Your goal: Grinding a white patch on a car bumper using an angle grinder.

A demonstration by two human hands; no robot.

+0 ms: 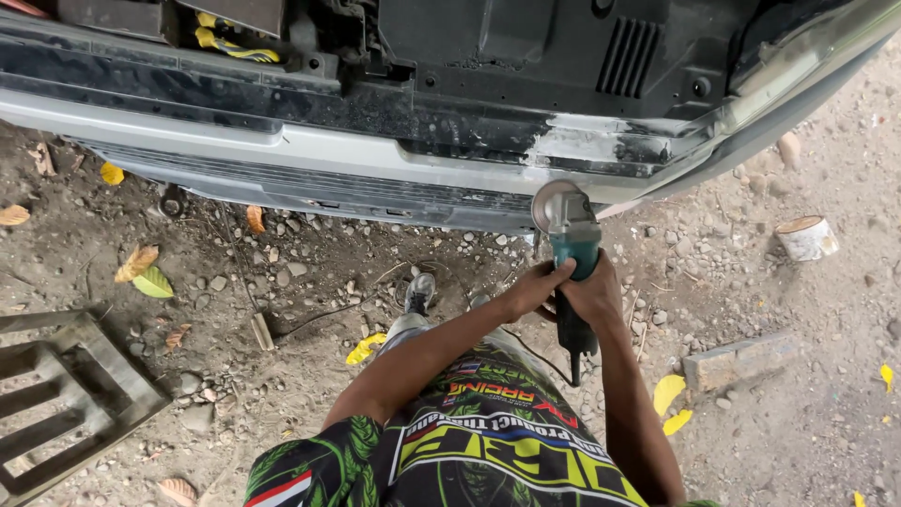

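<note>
Gravelly dirt ground [282,282] strewn with yellow leaves lies under the person's shoes. Both hands clench the teal and black angle grinder [573,272], left hand [533,287] wrapping the front, right hand [595,296] on the body, likely for steadiness. Beyond, its round disc [554,205] meets the scuffed white patch [587,145] on the pale grey car bumper [310,164].

Both hands [563,291] clenched (arms extended forward)
</note>
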